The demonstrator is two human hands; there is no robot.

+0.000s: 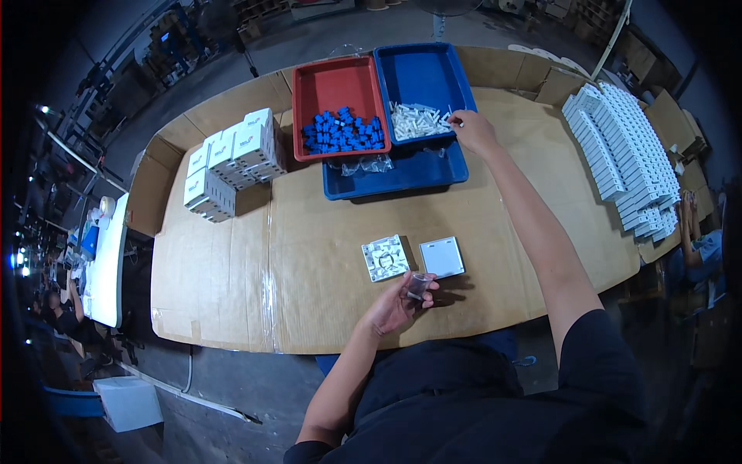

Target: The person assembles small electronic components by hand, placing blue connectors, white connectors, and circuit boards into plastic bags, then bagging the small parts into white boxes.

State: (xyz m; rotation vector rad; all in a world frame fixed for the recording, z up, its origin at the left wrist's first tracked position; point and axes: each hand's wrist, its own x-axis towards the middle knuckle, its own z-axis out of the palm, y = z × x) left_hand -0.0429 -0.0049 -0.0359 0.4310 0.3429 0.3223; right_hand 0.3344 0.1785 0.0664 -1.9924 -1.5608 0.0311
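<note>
Fingers of the left hand (393, 308) grip a small clear piece (419, 286), while those of the right hand (475, 131) pinch a white piece (448, 121) at the upper blue tray (423, 73)

At far left, a white table (107, 290), a person (68, 319) beside it; lower down, a white box (129, 404) beside a blue tub (71, 402); far right, another person (705, 251).
</note>
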